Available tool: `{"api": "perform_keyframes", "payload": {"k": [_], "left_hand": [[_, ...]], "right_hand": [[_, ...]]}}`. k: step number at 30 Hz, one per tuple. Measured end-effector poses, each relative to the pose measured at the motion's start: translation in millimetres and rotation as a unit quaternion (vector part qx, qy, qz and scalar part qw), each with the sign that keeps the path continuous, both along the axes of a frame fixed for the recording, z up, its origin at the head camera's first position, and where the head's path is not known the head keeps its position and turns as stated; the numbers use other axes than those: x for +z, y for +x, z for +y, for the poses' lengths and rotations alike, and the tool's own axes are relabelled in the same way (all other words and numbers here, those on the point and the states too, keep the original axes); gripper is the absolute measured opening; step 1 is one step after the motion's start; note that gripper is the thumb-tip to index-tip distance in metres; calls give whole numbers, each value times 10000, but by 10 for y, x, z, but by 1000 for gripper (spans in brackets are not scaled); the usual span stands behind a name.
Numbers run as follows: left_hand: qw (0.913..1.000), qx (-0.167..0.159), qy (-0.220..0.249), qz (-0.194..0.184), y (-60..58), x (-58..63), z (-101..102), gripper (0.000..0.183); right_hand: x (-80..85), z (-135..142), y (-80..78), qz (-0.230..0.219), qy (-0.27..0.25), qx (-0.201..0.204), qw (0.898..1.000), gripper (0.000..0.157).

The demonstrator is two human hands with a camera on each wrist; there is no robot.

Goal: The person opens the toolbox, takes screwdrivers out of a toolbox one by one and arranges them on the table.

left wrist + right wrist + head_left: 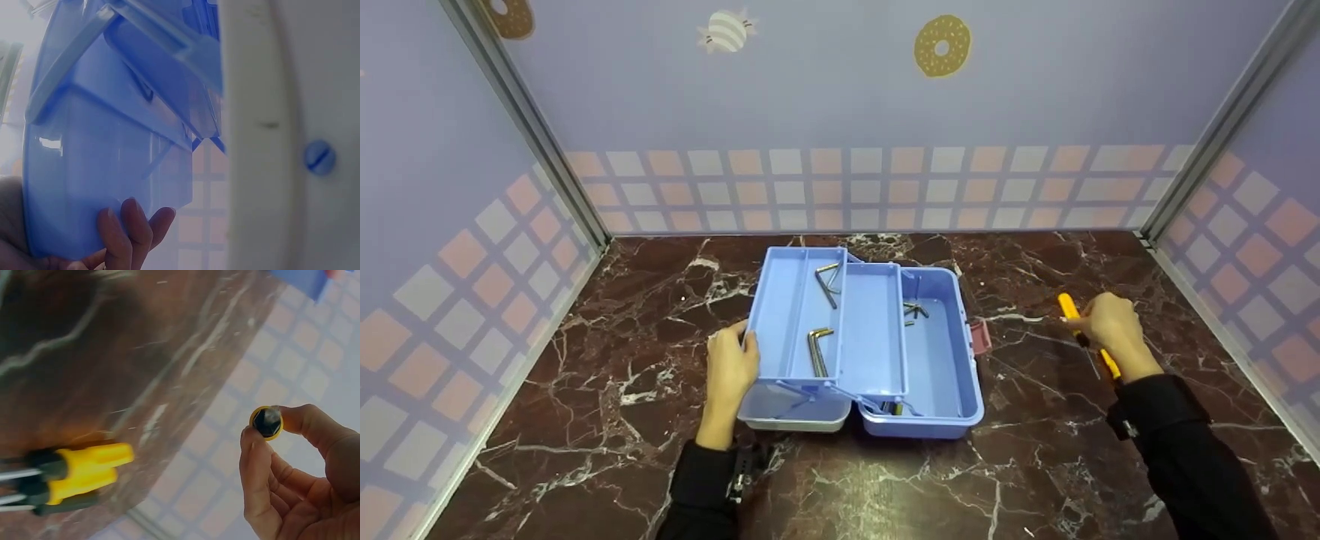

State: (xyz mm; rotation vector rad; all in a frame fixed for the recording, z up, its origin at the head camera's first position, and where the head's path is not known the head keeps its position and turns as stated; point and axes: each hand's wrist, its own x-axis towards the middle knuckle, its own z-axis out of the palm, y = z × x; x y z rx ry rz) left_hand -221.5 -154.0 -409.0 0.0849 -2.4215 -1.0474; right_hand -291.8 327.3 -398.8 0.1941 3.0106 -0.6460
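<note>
A blue plastic toolbox (971, 375) stands unfolded, with its tiered trays spread to the left. My left hand (733, 369) grips the left edge of the upper tray (771, 330); in the left wrist view its fingers (135, 230) curl under the tray. Hex keys (815, 352) lie in that tray's right compartment. To the right of the box, my right hand (1110, 326) pinches a screwdriver (1067, 306) with a yellow and black handle, seen end-on in the right wrist view. More yellow-handled screwdrivers (93, 467) lie on the table beneath that wrist.
Small metal pieces (916, 309) sit in the deep bottom of the box, and a pink latch (981, 337) hangs off its right side. Dark marbled tabletop (660, 420) surrounds the box. Patterned walls (870, 187) close off the back and both sides.
</note>
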Motion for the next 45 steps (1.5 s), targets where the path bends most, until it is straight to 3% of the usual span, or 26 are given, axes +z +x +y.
{"api": "perform_keyframes", "payload": {"k": [6,13,24,38,45], "left_hand": [[9999,27,74,-146,7,7,-4,25],[9998,-3,112,-165,-5,3,3,25],[9999,-37,61,-125,8,11,13,25],[9997,30,43,-225,16,13,8,26],[9998,-11,81,-161,13,8,3,25]], "right_hand": [[-192,107,16,-412,211,-346,9983,28],[-369,170,50,-390,560,-517,9963,32],[-532,206,87,-416,582,-542,9960,31],[-537,184,121,-387,594,-474,9964,32],[-338,87,164,-3,723,-474,9963,34]]}}
